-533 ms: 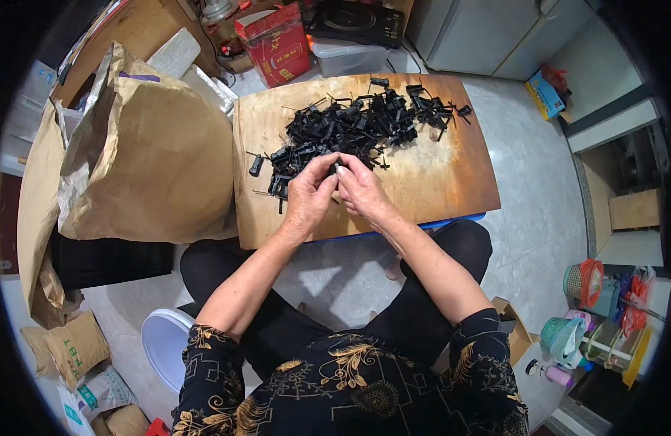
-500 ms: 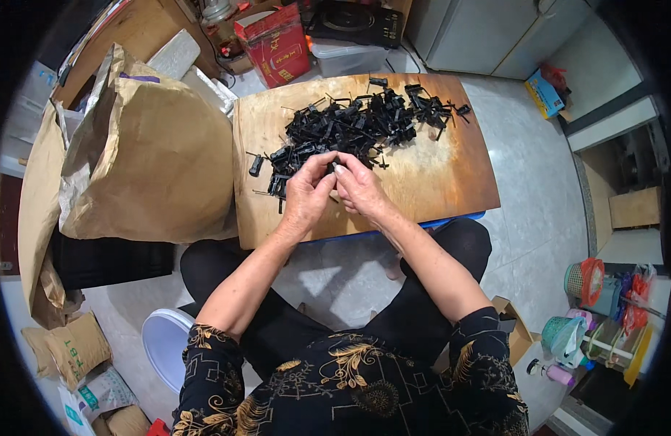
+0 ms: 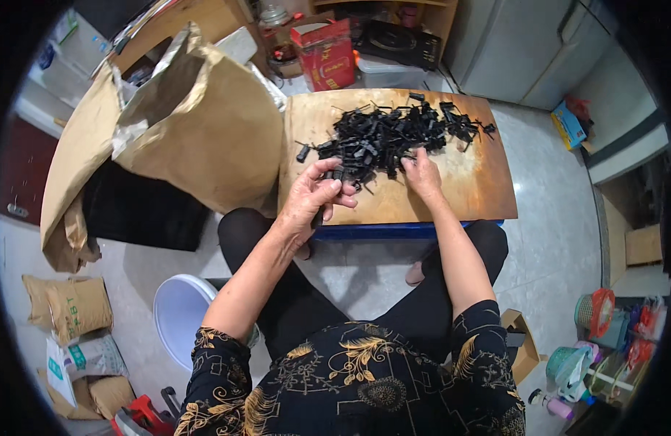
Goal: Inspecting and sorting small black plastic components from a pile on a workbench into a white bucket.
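Small black plastic parts with thin stems lie in a tangled pile (image 3: 379,134) on a wooden board (image 3: 473,196). My left hand (image 3: 312,198) is over the board's near left edge, its thumb and fingers closed on a small black plastic part (image 3: 338,174). Something dark also shows below that palm, too hidden to name. At the near right side of the pile, the fingertips of my right hand (image 3: 423,178) are pressed together against the black parts. Whether they grip one is hidden. One loose black part (image 3: 303,152) lies left of the pile.
A large open brown paper sack (image 3: 212,131) stands against the board's left side. A white bucket (image 3: 179,316) is on the floor by my left leg, and an open cardboard box (image 3: 524,349) by my right. Behind the board are a red box (image 3: 327,58) and a black hotplate (image 3: 397,43).
My hands were together at the pile's near edge and have parted. The right one moved right to the pile, while the left keeps a black part. The whole view has also shifted.
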A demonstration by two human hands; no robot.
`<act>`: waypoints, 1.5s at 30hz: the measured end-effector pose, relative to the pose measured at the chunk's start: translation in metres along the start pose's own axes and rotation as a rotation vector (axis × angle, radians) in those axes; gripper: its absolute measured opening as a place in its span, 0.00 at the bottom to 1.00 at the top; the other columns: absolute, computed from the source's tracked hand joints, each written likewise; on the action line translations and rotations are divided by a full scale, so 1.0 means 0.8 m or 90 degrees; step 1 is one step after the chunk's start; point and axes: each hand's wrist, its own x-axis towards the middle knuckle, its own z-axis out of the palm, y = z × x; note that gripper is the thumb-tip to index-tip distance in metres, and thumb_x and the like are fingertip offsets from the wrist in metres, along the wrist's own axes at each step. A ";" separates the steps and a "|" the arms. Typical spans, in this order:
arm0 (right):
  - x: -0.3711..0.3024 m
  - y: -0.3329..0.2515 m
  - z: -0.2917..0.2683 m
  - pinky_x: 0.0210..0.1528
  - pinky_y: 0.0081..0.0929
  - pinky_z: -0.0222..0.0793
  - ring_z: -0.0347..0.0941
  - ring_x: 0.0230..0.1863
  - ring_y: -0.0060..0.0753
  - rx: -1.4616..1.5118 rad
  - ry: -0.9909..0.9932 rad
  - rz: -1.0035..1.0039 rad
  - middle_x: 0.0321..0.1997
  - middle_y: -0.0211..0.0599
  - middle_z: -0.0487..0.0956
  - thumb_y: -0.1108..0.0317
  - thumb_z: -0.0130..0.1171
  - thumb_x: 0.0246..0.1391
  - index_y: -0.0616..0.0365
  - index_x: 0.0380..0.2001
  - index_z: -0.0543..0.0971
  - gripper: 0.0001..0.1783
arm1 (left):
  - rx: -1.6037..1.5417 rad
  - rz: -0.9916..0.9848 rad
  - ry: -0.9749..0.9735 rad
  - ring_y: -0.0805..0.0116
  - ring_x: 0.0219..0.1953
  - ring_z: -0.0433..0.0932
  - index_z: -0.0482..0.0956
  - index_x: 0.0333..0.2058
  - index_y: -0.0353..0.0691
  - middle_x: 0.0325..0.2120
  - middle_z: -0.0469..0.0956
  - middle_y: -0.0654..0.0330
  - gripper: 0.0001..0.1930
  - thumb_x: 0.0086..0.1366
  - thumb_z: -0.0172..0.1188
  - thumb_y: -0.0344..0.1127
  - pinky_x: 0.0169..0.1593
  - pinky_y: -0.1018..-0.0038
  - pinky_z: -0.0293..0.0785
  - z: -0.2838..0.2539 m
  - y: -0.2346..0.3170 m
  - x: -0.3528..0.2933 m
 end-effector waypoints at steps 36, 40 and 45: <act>-0.011 0.019 0.013 0.36 0.40 0.69 0.74 0.33 0.51 -0.012 -0.023 -0.146 0.33 0.51 0.77 0.67 0.56 0.44 0.55 0.48 0.67 0.24 | 0.642 -0.014 0.668 0.72 0.25 0.73 0.67 0.46 0.36 0.29 0.76 0.56 0.18 0.57 0.55 0.33 0.26 0.80 0.67 -0.233 0.024 -0.395; -0.012 -0.013 -0.012 0.25 0.24 0.67 0.70 0.22 0.24 0.270 -0.078 -0.006 0.23 0.35 0.75 0.70 0.57 0.46 0.59 0.43 0.67 0.19 | 1.265 0.123 0.666 0.66 0.33 0.75 0.68 0.46 0.34 0.32 0.75 0.54 0.18 0.57 0.55 0.31 0.37 0.76 0.71 -0.259 0.018 -0.414; -0.031 -0.032 -0.040 0.15 0.14 0.59 0.64 0.18 0.15 0.470 -0.097 -0.017 0.23 0.28 0.73 0.71 0.55 0.51 0.60 0.41 0.66 0.14 | 0.552 0.222 0.416 0.72 0.39 0.73 0.69 0.46 0.35 0.37 0.75 0.59 0.13 0.62 0.52 0.29 0.42 0.77 0.71 -0.124 0.057 -0.206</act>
